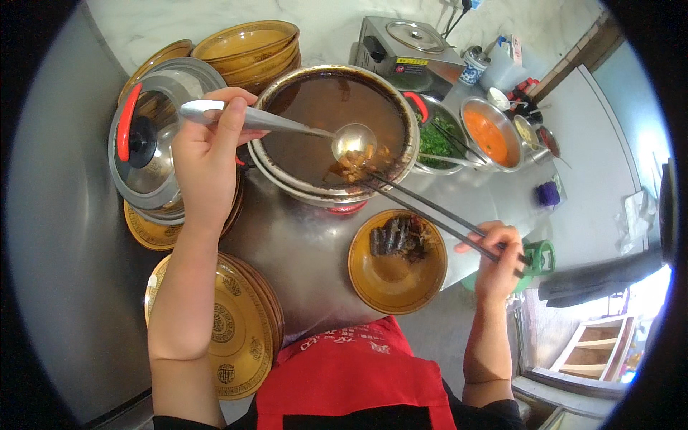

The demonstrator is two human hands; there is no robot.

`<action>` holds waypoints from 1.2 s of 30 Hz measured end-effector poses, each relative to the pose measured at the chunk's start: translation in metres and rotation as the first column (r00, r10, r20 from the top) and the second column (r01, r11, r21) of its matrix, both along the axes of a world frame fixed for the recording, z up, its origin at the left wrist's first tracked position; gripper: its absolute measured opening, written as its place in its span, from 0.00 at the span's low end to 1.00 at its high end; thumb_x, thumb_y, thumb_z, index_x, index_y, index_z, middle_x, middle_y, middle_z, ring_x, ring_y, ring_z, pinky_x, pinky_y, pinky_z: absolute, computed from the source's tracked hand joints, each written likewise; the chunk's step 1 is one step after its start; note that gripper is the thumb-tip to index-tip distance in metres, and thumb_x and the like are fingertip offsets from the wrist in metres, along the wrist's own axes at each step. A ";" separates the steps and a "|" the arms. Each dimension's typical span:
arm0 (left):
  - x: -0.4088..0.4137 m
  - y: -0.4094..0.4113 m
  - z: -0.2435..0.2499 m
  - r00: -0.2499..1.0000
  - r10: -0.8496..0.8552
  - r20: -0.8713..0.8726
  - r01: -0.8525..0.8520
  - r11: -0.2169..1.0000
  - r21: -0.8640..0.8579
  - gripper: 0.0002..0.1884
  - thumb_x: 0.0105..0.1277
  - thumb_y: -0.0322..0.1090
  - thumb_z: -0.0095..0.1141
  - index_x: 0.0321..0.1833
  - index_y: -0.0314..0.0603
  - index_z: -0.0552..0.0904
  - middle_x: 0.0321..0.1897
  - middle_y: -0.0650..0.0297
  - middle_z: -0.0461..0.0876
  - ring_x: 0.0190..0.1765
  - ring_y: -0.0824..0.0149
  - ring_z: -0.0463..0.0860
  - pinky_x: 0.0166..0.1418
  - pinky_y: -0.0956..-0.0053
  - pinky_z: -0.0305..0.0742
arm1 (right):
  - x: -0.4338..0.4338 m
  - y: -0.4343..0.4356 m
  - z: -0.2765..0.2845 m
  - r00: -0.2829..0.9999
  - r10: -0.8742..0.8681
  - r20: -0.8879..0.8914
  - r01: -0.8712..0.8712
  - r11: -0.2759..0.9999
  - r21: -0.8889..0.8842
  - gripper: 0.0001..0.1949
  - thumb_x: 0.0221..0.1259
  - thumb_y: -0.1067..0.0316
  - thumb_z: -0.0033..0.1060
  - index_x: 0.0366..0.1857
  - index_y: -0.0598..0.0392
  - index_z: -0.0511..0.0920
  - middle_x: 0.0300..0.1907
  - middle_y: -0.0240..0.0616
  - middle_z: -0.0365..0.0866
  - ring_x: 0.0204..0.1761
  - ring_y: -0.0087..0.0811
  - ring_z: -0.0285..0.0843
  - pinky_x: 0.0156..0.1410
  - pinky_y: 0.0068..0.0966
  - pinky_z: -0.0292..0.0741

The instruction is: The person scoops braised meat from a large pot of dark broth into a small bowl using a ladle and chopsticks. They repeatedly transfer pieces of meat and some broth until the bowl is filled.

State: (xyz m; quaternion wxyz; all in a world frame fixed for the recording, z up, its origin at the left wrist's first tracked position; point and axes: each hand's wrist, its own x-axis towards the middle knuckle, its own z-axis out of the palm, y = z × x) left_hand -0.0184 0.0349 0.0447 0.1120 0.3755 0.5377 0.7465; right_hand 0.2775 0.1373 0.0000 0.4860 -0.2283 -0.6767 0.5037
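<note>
My left hand [212, 153] grips the handle of a metal ladle [290, 122]. The ladle's bowl rests in brown broth inside a large round pot [334, 194], near small light-brown food pieces [359, 165]. In my right hand [500, 260] is a pair of long dark chopsticks [430, 212], their tips among those pieces by the pot's front rim. Below the pot, a yellow-brown bowl [389, 285] holds dark strips of food [395, 236] and some shreddy bits.
Glass pot lid [153, 185] with a red-and-black handle, stacked bowls [247, 43] and patterned plates [244, 344] stand left. To the right are chopped greens [441, 137], a basin of orange-red sauce [489, 137] and small condiment bowls. Behind sits a steel warmer [376, 67].
</note>
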 end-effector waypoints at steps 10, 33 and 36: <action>-0.004 -0.001 0.000 1.000 0.019 0.010 -0.019 1.000 0.010 0.08 0.61 0.31 0.45 0.36 0.32 0.74 0.29 0.62 0.75 0.32 0.73 0.77 0.37 0.79 0.76 | -0.021 0.002 -0.004 0.988 0.064 0.141 -0.093 0.972 0.216 0.15 0.61 0.59 0.34 0.25 0.62 0.65 0.29 0.46 0.68 0.28 0.30 0.72 0.37 0.23 0.71; -0.022 0.018 -0.027 0.523 0.094 -0.847 -0.143 0.989 0.022 0.04 0.52 0.25 0.52 0.32 0.38 0.76 0.24 0.60 0.76 0.26 0.65 0.75 0.29 0.79 0.68 | 0.092 0.020 -0.003 0.894 -0.440 -0.082 0.362 0.820 -0.442 0.13 0.61 0.59 0.36 0.23 0.54 0.65 0.23 0.38 0.70 0.19 0.31 0.73 0.27 0.21 0.72; -0.024 0.021 -0.032 0.463 0.041 -0.886 -0.207 0.976 -0.063 0.05 0.50 0.25 0.53 0.31 0.42 0.76 0.24 0.62 0.76 0.27 0.62 0.76 0.28 0.76 0.69 | 0.110 0.015 -0.012 0.896 -0.432 0.102 0.428 0.779 -0.458 0.13 0.60 0.58 0.37 0.23 0.55 0.65 0.22 0.38 0.70 0.19 0.29 0.74 0.26 0.19 0.71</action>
